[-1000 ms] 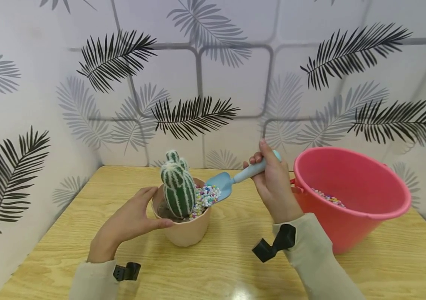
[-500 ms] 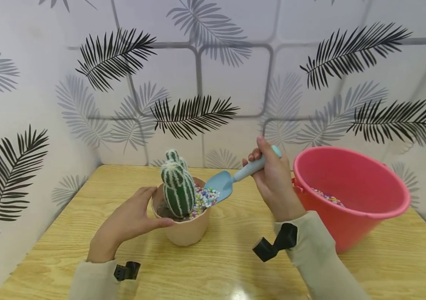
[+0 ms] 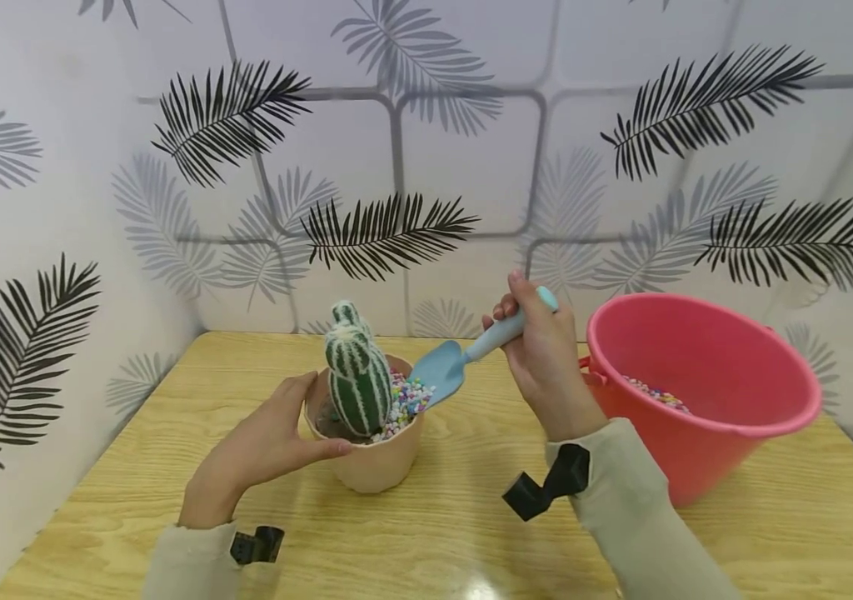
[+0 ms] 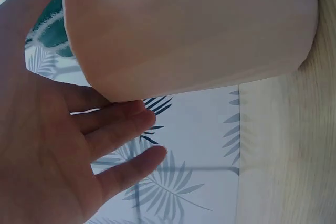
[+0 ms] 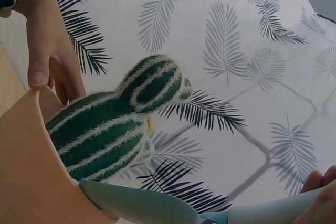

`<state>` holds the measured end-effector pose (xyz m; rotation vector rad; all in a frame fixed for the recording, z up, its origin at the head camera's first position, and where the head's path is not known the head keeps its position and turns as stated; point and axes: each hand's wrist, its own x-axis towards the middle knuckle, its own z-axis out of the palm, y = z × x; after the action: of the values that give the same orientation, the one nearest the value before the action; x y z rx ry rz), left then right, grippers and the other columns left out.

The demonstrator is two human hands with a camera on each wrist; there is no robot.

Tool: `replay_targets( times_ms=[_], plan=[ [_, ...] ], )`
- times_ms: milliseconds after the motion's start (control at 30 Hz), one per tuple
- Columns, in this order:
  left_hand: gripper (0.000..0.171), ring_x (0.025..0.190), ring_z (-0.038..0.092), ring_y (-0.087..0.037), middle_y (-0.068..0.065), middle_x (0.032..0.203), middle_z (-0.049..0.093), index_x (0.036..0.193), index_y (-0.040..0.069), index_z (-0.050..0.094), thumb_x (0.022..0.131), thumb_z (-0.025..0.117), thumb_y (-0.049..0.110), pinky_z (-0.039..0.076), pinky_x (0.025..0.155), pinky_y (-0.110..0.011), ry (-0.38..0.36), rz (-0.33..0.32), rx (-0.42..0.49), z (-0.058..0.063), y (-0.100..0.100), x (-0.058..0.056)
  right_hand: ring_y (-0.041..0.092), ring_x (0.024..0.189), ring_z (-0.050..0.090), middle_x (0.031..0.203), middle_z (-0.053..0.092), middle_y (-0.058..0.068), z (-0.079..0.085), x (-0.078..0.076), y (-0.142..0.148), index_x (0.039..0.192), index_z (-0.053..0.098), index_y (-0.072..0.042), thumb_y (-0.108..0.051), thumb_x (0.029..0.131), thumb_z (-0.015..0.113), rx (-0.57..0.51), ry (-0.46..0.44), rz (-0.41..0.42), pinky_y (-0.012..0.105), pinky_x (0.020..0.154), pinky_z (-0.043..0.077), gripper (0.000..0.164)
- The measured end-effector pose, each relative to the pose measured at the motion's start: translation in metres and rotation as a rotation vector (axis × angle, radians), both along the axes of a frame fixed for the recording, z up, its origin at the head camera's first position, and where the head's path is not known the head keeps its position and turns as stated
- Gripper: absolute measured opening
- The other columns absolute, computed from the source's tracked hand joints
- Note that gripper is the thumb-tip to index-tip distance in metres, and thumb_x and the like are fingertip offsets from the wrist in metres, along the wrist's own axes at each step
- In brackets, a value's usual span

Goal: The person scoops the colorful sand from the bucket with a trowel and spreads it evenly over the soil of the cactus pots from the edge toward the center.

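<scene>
A peach flower pot [image 3: 376, 467] holds a green cactus [image 3: 359, 392] with white fuzzy ridges. Multicoloured pebbles [image 3: 406, 402] lie on the pot's right side, beside the cactus. My left hand [image 3: 265, 446] grips the pot's left side, thumb at the front rim and fingers round the back; the left wrist view shows the fingers [image 4: 123, 129] against the wall. In my right hand [image 3: 546, 367] is the handle of a light blue trowel [image 3: 441, 371], its blade tilted down over the pot's right rim. The right wrist view shows the trowel blade [image 5: 142, 200] right at the rim.
A pink bucket [image 3: 704, 450] stands on the wooden table [image 3: 471, 517] at the right, with more coloured pebbles [image 3: 657, 395] inside. Behind the table rises a wall with a leaf pattern [image 3: 471, 283]. A black wrist camera [image 3: 550, 483] sits on each sleeve.
The right hand and trowel handle have shifted slightly left. The blade tilts a little more, with fewer pebbles on it. The left hand stays on the pot.
</scene>
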<state>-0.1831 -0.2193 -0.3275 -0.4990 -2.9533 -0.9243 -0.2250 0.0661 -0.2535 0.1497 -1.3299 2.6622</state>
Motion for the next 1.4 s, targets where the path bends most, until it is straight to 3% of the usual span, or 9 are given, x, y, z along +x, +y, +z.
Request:
replay_targets(
  times_ms=[100,400,767,1167,1400],
  plan=[
    [0.103,0.136,0.033,-0.043,-0.024,0.147,0.031,0.149,0.001,0.023,0.077,0.072,0.055,0.035,0.104,-0.059,-0.017,-0.028,0.040,-0.004,-0.003,-0.005,0.012,0.064,0.048,0.058,0.047,-0.002,0.003,-0.001,0.000,0.060,0.048,-0.014,-0.015,0.099,0.050,0.022,0.030,0.009,0.028,0.071,0.047,0.039],
    [0.104,0.138,0.031,-0.042,-0.022,0.149,0.030,0.151,0.003,0.020,0.078,0.070,0.058,0.034,0.105,-0.059,-0.045,-0.039,0.030,-0.004,-0.004,-0.014,0.011,0.065,0.047,0.059,0.048,-0.003,0.012,-0.006,-0.001,0.058,0.048,-0.016,-0.016,0.100,0.049,0.074,0.068,-0.002,0.027,0.071,0.047,0.042],
    [0.104,0.136,0.032,-0.044,-0.026,0.148,0.031,0.151,0.001,0.019,0.079,0.070,0.055,0.035,0.104,-0.059,-0.045,-0.039,0.026,-0.002,-0.004,-0.012,0.012,0.064,0.047,0.062,0.046,-0.002,-0.003,-0.008,-0.016,0.068,0.046,-0.013,-0.016,0.099,0.052,0.091,0.008,0.034,0.027,0.069,0.049,0.031],
    [0.106,0.136,0.033,-0.042,-0.024,0.149,0.030,0.151,0.002,0.020,0.077,0.069,0.060,0.035,0.105,-0.058,-0.038,-0.008,-0.005,-0.001,0.002,-0.006,0.013,0.065,0.047,0.062,0.047,-0.002,0.005,0.000,-0.012,0.070,0.048,-0.012,-0.017,0.098,0.054,0.176,0.011,0.019,0.027,0.072,0.050,0.028],
    [0.109,0.129,0.043,-0.045,-0.025,0.147,0.033,0.150,0.002,0.020,0.075,0.066,0.066,0.041,0.099,-0.058,-0.018,0.043,-0.074,0.000,0.010,0.004,0.013,0.067,0.048,0.063,0.047,-0.002,0.004,0.004,-0.009,0.069,0.049,-0.012,-0.017,0.098,0.054,0.186,0.031,-0.008,0.028,0.072,0.050,0.029]
  ],
)
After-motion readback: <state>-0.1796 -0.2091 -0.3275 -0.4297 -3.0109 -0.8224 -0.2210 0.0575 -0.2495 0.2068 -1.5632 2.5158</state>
